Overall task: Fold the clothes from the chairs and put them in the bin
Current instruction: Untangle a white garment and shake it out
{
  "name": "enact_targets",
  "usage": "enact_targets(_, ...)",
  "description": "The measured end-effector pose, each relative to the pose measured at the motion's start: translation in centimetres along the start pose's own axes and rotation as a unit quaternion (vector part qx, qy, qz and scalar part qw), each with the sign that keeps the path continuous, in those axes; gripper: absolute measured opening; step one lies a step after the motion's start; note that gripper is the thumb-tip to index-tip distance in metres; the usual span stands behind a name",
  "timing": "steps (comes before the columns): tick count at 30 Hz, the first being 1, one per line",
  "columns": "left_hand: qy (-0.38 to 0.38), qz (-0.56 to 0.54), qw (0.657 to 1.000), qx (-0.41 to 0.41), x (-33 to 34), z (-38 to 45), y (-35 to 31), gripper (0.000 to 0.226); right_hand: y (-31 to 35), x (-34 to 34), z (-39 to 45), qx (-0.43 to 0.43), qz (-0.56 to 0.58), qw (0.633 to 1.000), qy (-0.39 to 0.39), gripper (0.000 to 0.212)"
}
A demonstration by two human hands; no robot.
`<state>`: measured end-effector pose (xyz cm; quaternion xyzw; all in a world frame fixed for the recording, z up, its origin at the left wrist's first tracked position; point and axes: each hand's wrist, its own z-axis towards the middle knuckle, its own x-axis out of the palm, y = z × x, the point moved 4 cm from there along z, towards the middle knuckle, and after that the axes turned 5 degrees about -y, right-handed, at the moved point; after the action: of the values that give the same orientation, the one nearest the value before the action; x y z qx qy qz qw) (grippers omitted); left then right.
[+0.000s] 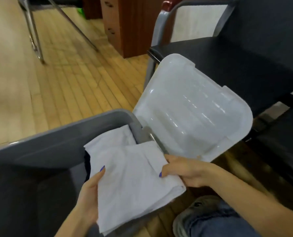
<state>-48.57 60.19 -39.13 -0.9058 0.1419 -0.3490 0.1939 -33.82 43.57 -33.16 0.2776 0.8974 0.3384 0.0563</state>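
Clothes are represented by one folded white garment [133, 177], held between both hands above the corner of a grey-framed chair [60, 134] in the lower left of the view. The left hand [89, 197] is placed at the garment's left edge, its thumb lying flat on top of the fabric and its fingers hidden beneath. The right hand [185, 171] grips the right edge, with the thumb pressed on top and the fingers curled under the cloth. The garment is seen in several flat layers, its far end hanging over the chair's frame.

Just beyond the right hand, a translucent white plastic bin [193, 108] is tilted with its opening turned toward the camera, resting near the leg of a second dark-seated chair [236, 53] at the upper right. Nothing can be made out inside the bin. A jeans-clad knee [219, 223] and a grey shoe [190, 214] are visible at the bottom, over a wooden floor [65, 82].
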Motion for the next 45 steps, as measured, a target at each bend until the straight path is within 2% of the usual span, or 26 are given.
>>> enact_targets(2,-0.019,0.027,0.999,-0.001,-2.1,0.6,-1.1,0.056,0.1,1.7,2.4,0.002,-0.026,0.999,0.022,0.052)
enact_targets(3,-0.025,0.032,0.999,0.0,-3.0,1.0,-1.8,0.058,0.5,2.4,3.5,-0.005,-0.034,0.999,0.022,0.056)
enact_targets(6,-0.035,0.048,0.998,0.021,-3.8,2.1,-3.7,0.026,1.9,3.6,6.6,-0.058,-0.055,0.997,0.012,0.067)
enact_targets(9,-0.079,0.053,0.994,0.049,-4.2,4.8,-5.3,0.028,2.9,4.1,8.8,-0.092,-0.017,0.996,-0.006,0.061)
enact_targets(11,-0.116,0.069,0.99,0.038,-4.7,6.8,-5.5,0.033,2.7,3.7,10.3,-0.102,-0.023,0.992,-0.067,0.057)
enact_targets(14,-0.143,0.108,0.984,0.011,-6.1,9.7,-4.9,0.036,1.7,3.0,12.2,-0.11,-0.185,0.958,-0.187,0.065)
enact_targets(18,-0.147,0.147,0.977,0.037,-7.0,11.2,-4.7,0.036,0.3,3.4,13.1,-0.1,-0.313,0.914,-0.24,0.068)
enact_targets(20,-0.185,0.183,0.961,0.095,-7.7,11.8,-5.3,0.047,-0.1,3.6,13.1,-0.091,-0.355,0.895,-0.255,0.073)
enact_targets(22,-0.267,0.188,0.935,0.139,-8.8,11.8,-5.6,0.058,-0.3,3.5,13.0,-0.084,-0.358,0.897,-0.246,0.078)
enact_targets(25,-0.345,0.167,0.903,0.197,-9.5,10.2,-5.7,0.055,-0.5,3.9,11.6,-0.104,-0.373,0.896,-0.216,0.083)
enact_targets(27,-0.354,0.219,0.872,0.257,-8.7,8.6,-5.8,0.052,-0.6,4.1,9.9,-0.126,-0.413,0.879,-0.2,0.084)
enact_targets(31,-0.286,0.329,0.817,0.378,-3.6,5.6,-6.1,0.049,-0.6,3.4,5.3,-0.175,-0.447,0.866,-0.142,0.076)
enact_targets(35,-0.151,0.386,0.778,0.472,5.9,2.6,-5.0,0.039,0.1,0.2,-1.8,-0.22,-0.444,0.856,-0.147,0.065)
enact_targets(37,-0.06,0.38,0.783,0.488,11.9,1.1,-3.6,0.038,0.6,-2.4,-6.0,-0.238,-0.436,0.845,-0.199,0.062)
enact_targets(40,0.068,0.375,0.792,0.478,21.0,-1.1,0.0,0.034,0.8,-7.5,-13.4,-0.236,-0.401,0.813,-0.35,0.06)
enact_targets(45,0.286,0.4,0.746,0.449,35.0,-6.9,9.3,0.03,-3.5,-15.2,-27.5,-0.229,-0.261,0.748,-0.565,0.053)
